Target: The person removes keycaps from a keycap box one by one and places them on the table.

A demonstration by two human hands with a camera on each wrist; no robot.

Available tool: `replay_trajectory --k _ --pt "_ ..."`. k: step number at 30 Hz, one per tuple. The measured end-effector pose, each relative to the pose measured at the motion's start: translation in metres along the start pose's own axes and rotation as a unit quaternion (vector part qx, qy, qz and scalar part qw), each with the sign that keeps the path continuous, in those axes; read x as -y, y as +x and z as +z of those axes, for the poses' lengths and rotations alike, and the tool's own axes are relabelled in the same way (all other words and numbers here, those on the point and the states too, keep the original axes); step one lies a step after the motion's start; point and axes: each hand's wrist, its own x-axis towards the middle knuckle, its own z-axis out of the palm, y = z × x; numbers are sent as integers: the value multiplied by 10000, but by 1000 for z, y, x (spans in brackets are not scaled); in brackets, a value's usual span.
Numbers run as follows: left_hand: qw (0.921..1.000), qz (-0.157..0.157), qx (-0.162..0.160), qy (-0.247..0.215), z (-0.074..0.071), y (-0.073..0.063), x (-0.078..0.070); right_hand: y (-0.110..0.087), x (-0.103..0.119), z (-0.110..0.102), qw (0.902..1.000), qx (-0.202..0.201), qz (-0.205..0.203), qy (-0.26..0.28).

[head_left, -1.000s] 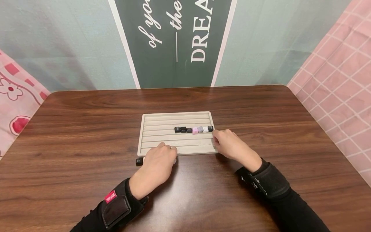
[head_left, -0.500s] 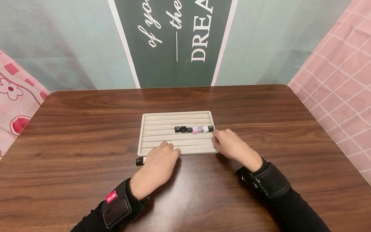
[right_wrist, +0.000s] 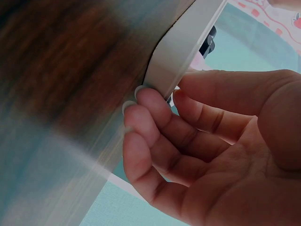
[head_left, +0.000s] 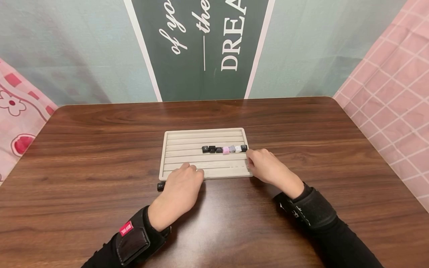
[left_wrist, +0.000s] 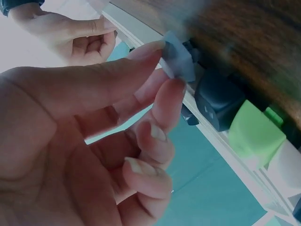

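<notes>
My left hand point(head_left: 183, 188) is at the front edge of a ribbed beige tray point(head_left: 181, 141). In the left wrist view its thumb and index finger pinch a pale grey-blue keycap point(left_wrist: 178, 57). Beside that keycap runs a row on the table: a dark keycap point(left_wrist: 218, 100), a bright green keycap point(left_wrist: 256, 134) and a white keycap point(left_wrist: 288, 167). From the head, the hand hides most of this row. My right hand point(head_left: 269, 167) grips the tray's right side, thumb on the rim and fingers curled against the outer wall point(right_wrist: 169, 61).
Along one groove of the tray sit several keycaps: black ones point(head_left: 212, 149), a pink keycap point(head_left: 226, 150), a grey one point(head_left: 232, 149), a white one point(head_left: 238, 149) and a black one at the right end. A black keycap point(head_left: 161, 186) lies on the brown wooden table point(head_left: 100, 156) left of my hand.
My left hand shifted slightly right, then back left, now covering a pale keycap beside the black one on the table. The right hand and the keycaps on the tray have stayed put.
</notes>
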Motion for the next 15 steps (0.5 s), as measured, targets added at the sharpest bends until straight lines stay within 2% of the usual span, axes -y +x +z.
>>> replay_trajectory --k 10,15 --pt "9998 -53 163 -119 -1 1 -2 0 0 0 10000 -38 -40 19" --pt "9998 -23 137 -107 2 2 -1 0 0 0 10000 -15 -23 21"
